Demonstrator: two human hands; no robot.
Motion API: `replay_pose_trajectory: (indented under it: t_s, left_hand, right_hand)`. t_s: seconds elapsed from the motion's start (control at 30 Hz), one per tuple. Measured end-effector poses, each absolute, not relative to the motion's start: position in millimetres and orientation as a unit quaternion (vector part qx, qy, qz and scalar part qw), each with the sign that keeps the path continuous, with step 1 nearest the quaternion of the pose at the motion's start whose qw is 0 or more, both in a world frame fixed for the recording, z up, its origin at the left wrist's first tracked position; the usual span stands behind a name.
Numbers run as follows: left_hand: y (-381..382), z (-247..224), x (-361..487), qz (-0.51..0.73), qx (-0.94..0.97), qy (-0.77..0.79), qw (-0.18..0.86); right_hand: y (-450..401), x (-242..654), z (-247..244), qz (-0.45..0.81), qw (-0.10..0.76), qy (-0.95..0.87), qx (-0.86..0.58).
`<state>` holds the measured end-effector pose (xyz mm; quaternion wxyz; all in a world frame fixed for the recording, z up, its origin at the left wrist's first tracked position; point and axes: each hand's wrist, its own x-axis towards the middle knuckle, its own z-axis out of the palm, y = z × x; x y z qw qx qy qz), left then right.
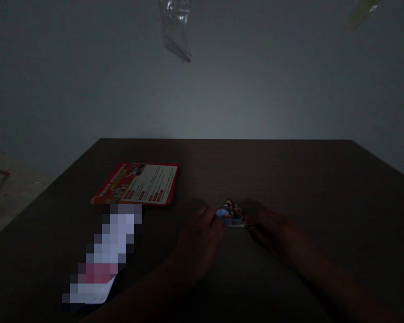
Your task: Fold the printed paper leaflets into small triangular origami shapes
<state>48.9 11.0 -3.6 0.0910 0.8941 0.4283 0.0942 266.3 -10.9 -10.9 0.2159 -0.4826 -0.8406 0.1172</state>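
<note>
A small piece of printed paper, folded to a triangle [231, 214], lies on the table in front of me with its point facing away. My left hand [200, 237] grips its left corner, fingers curled and pressed together. At the right corner, my right hand [272, 229] pinches the paper between thumb and fingers. Colourful picture print shows on the visible face. The dim light hides the fingertips in part.
A stack of red and cream printed sheets [144, 184] rests at the left of the dark wooden table [256, 166]. Nearer me lies a lit phone [104, 260], its screen blurred out. Behind the table stands a pale wall [242, 80] with a clear plastic pouch [177, 29] on it.
</note>
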Motion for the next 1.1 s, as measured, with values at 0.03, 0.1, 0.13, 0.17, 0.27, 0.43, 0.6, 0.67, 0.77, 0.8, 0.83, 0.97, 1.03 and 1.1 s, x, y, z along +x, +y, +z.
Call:
replay_pose_trajectory:
  t_s: [0.03, 0.1, 0.13, 0.17, 0.27, 0.43, 0.6, 0.67, 0.77, 0.8, 0.83, 0.97, 1.03, 1.1]
  left_hand:
    - [12.0, -3.4, 49.1, 0.101, 0.893, 0.428, 0.096]
    - [13.8, -3.5, 49.8, 0.116, 0.891, 0.427, 0.105]
    - [14.6, -3.8, 50.2, 0.125, 0.888, 0.427, 0.112]
    - [15.4, -4.5, 50.5, 0.137, 0.884, 0.429, 0.122]
    - [17.9, -7.4, 51.2, 0.167, 0.866, 0.442, 0.162]
    - [22.3, -8.1, 52.9, 0.169, 0.854, 0.450, 0.198]
    - [25.4, -4.8, 55.1, 0.150, 0.851, 0.462, 0.202]
    - [26.5, -3.5, 55.9, 0.143, 0.850, 0.464, 0.202]
    - [28.1, -0.7, 57.3, 0.134, 0.853, 0.465, 0.196]
    - [28.7, 0.5, 57.8, 0.129, 0.853, 0.468, 0.194]
    - [29.3, 1.6, 58.4, 0.122, 0.852, 0.471, 0.192]
    - [31.3, 4.2, 59.7, 0.101, 0.850, 0.479, 0.196]
    - [31.6, 4.3, 59.6, 0.101, 0.851, 0.477, 0.196]
    - [31.5, 4.2, 59.3, 0.098, 0.852, 0.476, 0.194]
  right_hand:
    - [-11.0, 265.7, -10.6, 0.119, 0.221, -0.837, -0.486]
    - [-11.3, 264.7, -9.9, 0.124, 0.227, -0.831, -0.493]
    - [-11.4, 264.1, -9.7, 0.129, 0.228, -0.827, -0.497]
    - [-11.4, 263.5, -9.7, 0.134, 0.228, -0.824, -0.502]
    - [-11.0, 260.8, -10.8, 0.148, 0.234, -0.811, -0.516]
    - [-10.1, 253.7, -16.1, 0.166, 0.269, -0.779, -0.542]
    - [-8.1, 246.4, -15.7, 0.195, 0.295, -0.751, -0.557]
    - [-7.3, 243.8, -14.2, 0.203, 0.297, -0.736, -0.573]
    - [-6.7, 241.6, -14.2, 0.208, 0.296, -0.720, -0.592]
    - [-6.5, 241.3, -14.8, 0.208, 0.297, -0.716, -0.597]
    - [-6.4, 241.3, -15.6, 0.208, 0.298, -0.712, -0.600]
    - [-5.5, 241.0, -16.2, 0.216, 0.310, -0.698, -0.608]
    - [-4.6, 240.3, -14.6, 0.227, 0.311, -0.690, -0.613]
    - [-3.4, 239.9, -13.1, 0.235, 0.307, -0.684, -0.618]
